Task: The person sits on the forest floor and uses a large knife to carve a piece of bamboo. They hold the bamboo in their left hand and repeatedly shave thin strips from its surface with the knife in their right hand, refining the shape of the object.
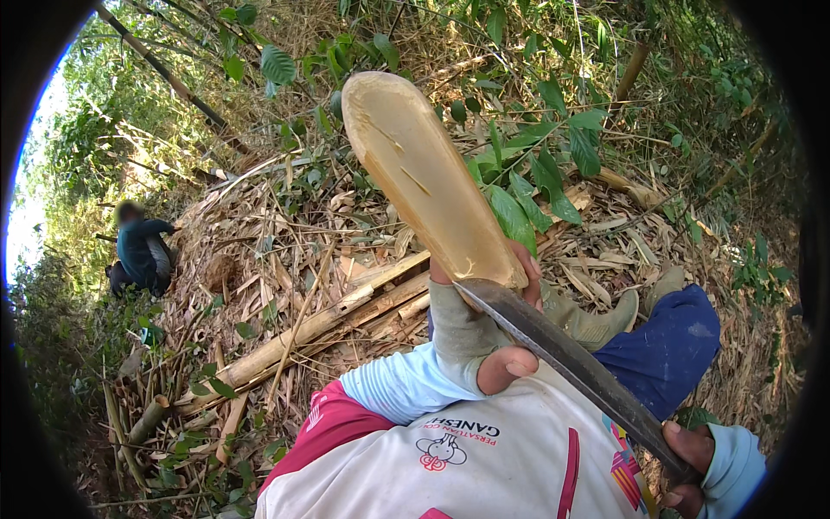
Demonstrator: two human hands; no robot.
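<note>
Bamboo litter fills the head view: dry brown leaves and split pale bamboo poles (346,316) lie across the ground, with green leafy shoots (527,186) rising behind.

In the middle, the left hand (484,333), wrapped in a grey fingerless glove, is closed around the lower end of a large peeled bamboo shoot of pale yellow, smooth-cut flesh (419,177), which points up and away to a rounded tip. The right hand (687,467), at the lower right edge in a light blue sleeve, is clenched on the handle of a long dark metal blade (571,363). The blade runs diagonally up to the left and meets the base of the shoot just beside the left thumb.

Below the hands lie a white printed shirt (501,450), a blue trouser leg (666,346) and an olive rubber boot (596,324) resting on the litter.

Far to the left, well apart, another person in dark clothes (143,251) crouches among the undergrowth.
</note>
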